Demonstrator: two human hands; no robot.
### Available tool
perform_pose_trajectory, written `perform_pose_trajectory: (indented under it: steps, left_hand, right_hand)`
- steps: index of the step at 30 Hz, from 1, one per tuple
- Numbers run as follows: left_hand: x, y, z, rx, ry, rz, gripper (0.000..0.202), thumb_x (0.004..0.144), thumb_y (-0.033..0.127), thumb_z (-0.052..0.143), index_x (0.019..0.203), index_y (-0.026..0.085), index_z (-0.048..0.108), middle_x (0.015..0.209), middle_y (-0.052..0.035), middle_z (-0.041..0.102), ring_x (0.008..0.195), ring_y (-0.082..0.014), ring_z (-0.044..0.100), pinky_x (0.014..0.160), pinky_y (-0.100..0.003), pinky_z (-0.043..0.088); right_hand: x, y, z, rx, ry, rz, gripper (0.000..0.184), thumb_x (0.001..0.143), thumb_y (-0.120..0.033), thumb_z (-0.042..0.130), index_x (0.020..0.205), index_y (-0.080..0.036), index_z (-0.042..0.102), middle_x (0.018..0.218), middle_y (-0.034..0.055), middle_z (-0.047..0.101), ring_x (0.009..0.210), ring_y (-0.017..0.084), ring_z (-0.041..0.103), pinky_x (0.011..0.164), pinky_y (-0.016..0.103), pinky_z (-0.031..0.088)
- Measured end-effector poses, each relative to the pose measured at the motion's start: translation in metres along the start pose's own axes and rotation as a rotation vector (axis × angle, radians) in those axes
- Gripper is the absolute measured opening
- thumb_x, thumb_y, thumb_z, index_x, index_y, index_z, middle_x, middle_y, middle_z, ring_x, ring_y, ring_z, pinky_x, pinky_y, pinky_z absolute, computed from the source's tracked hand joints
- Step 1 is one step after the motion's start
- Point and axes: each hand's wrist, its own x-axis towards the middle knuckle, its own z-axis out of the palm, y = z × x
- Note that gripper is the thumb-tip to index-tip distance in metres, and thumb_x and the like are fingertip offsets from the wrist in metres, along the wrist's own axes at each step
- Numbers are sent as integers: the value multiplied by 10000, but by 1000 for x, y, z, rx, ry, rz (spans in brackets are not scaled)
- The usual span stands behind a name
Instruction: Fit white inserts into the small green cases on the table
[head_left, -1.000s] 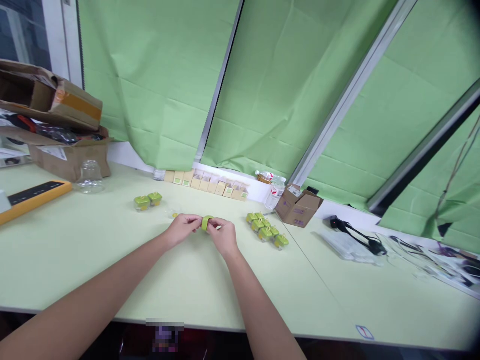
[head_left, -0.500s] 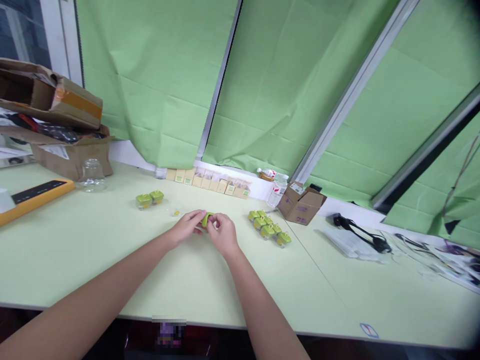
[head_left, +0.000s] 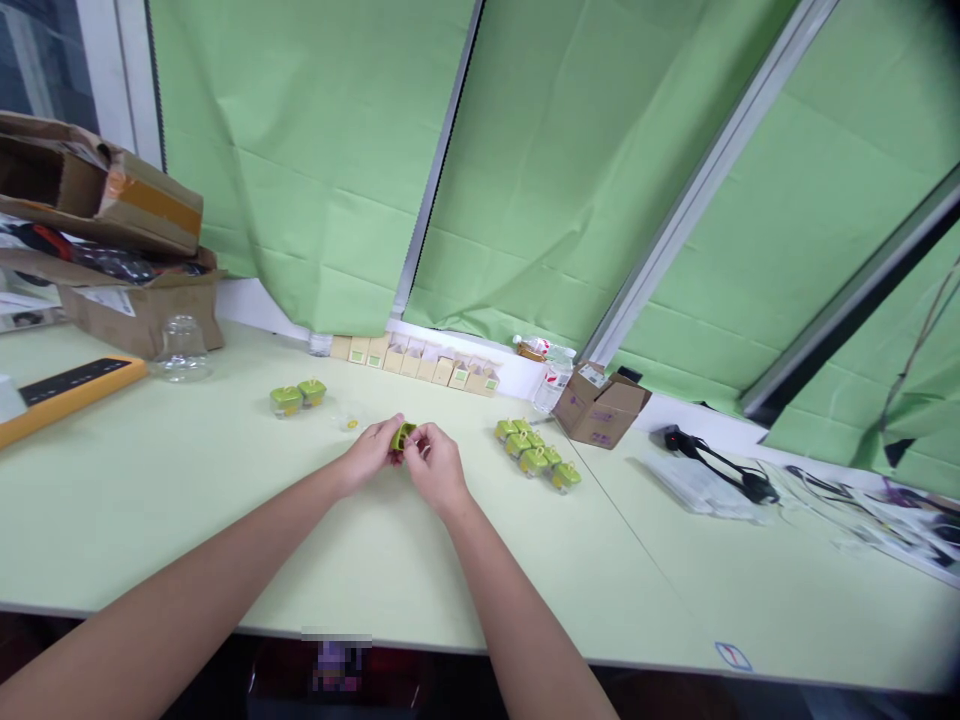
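Observation:
In the head view, my left hand (head_left: 366,458) is closed on a small green lid (head_left: 403,435), whose hollow inner side shows. My right hand (head_left: 438,470) has its thumb and fingertips pinched at the lid's right edge; whether something small is between them is hidden. Just left of my hands lies a small clear cup (head_left: 349,422) with a bit of yellow in it. Farther left stand two clear boxes with green lids (head_left: 286,398). Several more green-lidded boxes (head_left: 534,460) are grouped to the right of my hands.
Along the back edge runs a row of small beige boxes (head_left: 420,362). A plastic bottle (head_left: 551,385) and an open carton (head_left: 604,408) stand at back right, near cables (head_left: 720,460). A clear jar (head_left: 184,350), stacked cartons (head_left: 142,310) and a yellow-black power strip (head_left: 75,395) are left.
The green lid has been tilted, so its hollow inside now shows. My right hand has shifted slightly left and its fingers have moved at the lid's edge.

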Motion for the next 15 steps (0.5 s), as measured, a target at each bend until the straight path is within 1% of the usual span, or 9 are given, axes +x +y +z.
perform_pose_trajectory:
  steps: [2,4,7,9,11,15]
  left_hand:
    - [2,1,-4,40,56,5,486,868,579,426,713,146,582,555,-4,521,493,-135,465,485,-258,378]
    - [2,3,-9,52,109,-13,507,882,571,373,746,139,601,541,-9,521,454,-128,429,446,-253,337]
    - [1,7,-13,50,146,-50,528,882,579,356,755,136,615,534,-6,506,424,-112,373,418,-243,298]
    - [0,8,-14,49,146,-68,550,871,610,367,723,139,611,526,-5,494,423,-109,363,417,-240,300]
    - [0,7,-14,38,133,-86,584,852,658,375,700,143,606,525,-7,491,425,-109,366,414,-240,302]
    - [1,5,-13,14,78,-103,642,820,733,369,701,148,605,542,-4,489,424,-107,363,415,-246,311]
  right_hand:
    - [1,1,-1,70,37,41,103,819,-296,513,808,-200,548,698,-22,586,565,112,494,551,223,396]
    - [3,3,-3,127,113,86,101,800,-295,522,823,-200,545,685,-27,573,548,110,487,537,222,398]
    - [7,8,-10,157,235,128,157,767,-256,512,902,-196,564,760,-14,590,569,111,500,562,229,418]
    - [9,11,-14,134,260,137,182,764,-237,487,908,-196,592,794,-5,599,587,114,504,594,238,428]
    - [10,14,-16,107,257,150,179,770,-231,471,868,-198,617,781,-5,607,597,121,507,619,246,432]
    - [10,14,-16,139,269,180,184,792,-264,482,873,-196,633,794,3,642,624,132,535,640,254,445]
